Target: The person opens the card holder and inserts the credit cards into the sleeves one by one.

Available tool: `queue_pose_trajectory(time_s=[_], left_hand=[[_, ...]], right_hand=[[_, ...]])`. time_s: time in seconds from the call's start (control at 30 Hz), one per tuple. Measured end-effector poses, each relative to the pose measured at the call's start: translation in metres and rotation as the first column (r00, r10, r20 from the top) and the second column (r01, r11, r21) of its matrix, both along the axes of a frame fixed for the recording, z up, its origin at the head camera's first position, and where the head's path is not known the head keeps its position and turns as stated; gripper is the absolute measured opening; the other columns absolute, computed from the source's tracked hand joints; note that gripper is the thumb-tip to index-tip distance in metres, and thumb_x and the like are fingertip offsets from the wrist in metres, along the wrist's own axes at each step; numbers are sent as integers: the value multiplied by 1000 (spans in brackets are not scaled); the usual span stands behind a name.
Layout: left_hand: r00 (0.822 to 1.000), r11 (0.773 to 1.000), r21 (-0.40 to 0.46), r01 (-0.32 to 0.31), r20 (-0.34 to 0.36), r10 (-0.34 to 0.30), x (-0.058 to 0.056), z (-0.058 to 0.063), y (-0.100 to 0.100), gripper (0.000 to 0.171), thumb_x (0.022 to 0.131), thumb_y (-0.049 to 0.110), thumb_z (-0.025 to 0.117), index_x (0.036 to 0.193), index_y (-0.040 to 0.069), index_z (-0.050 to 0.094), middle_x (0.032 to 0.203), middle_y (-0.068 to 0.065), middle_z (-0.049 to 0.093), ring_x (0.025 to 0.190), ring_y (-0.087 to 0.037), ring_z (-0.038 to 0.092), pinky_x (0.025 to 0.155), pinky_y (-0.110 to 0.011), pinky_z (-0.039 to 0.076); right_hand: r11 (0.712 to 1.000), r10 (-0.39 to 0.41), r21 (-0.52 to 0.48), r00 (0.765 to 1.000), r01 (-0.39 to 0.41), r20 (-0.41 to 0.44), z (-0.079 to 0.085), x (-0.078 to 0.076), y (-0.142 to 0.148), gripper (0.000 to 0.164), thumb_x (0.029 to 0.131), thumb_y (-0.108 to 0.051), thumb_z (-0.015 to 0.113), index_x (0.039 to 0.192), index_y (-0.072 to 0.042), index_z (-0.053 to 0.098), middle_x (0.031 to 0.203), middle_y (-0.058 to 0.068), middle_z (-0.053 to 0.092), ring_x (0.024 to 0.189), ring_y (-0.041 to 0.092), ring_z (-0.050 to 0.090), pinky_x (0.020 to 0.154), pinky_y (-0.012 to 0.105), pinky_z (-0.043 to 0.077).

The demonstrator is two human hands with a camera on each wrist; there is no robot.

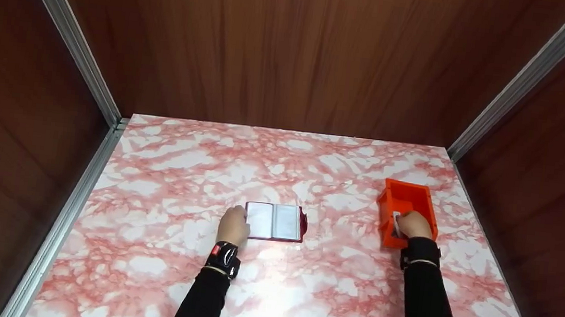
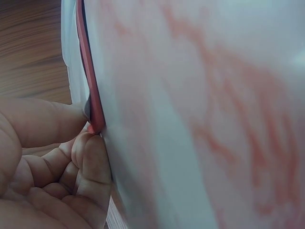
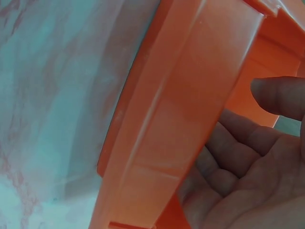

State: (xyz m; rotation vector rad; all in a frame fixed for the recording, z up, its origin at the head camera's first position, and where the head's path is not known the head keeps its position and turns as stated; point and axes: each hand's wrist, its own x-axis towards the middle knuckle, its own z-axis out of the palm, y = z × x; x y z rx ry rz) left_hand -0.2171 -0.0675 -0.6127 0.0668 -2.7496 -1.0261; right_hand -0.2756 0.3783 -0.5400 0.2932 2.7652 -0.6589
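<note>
A small card album (image 1: 286,223) with a dark red cover lies spread open on the table, its clear sleeves facing up. My left hand (image 1: 234,225) is at the album's left edge. In the left wrist view, the thumb (image 2: 52,119) and index finger pinch the red cover's edge (image 2: 90,71). On the right, my right hand (image 1: 414,225) reaches into an orange bin (image 1: 408,190). A small white-and-dark card (image 1: 396,225) shows beside its fingers. The right wrist view has the thumb (image 3: 279,95) apart from the fingers, whose tips the bin wall (image 3: 190,95) hides.
The table (image 1: 170,178) has a red-and-white marbled top. Brown wood-look panels (image 1: 294,49) enclose it at the back and both sides, with grey metal strips (image 1: 70,31) along the corners. A strap on the album's right side (image 1: 304,225) sticks out.
</note>
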Motion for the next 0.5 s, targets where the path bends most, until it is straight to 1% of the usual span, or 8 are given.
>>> queue_pose_trajectory(time_s=[0.07,0.23,0.37,0.5], left_hand=[[1000,1000,-1,-2,-5,2,-1,-1,0,14,69,-8,66,79,-2,59,76,-14,56,76,-37,58,73,-50,47],[1000,1000,6,-1,-6,1,-1,-1,1,15,69,-9,67,80,-2,60,76,-14,56,76,-37,57,74,-50,48],[1000,1000,10,2,0,-2,-1,-1,0,15,69,-9,66,81,-3,60,77,-14,56,76,-36,57,74,-50,48],[1000,1000,13,-1,8,1,-1,-2,0,15,69,-8,66,81,-2,60,77,-14,56,76,-36,57,74,-50,48]], right_hand=[[1000,0,5,1000,0,-10,0,1,0,41,101,-22,43,108,13,63,109,32,61,95,41,58,89,50,46],[999,-28,-20,1000,28,6,1,1,0,45,102,-24,44,117,17,58,115,33,58,99,41,56,92,51,45],[998,-48,-47,998,49,28,2,1,2,50,102,-25,43,125,19,51,124,36,53,108,44,54,99,53,42],[998,-43,-49,999,43,0,3,2,3,52,101,-25,43,127,20,49,129,37,50,116,48,51,102,54,39]])
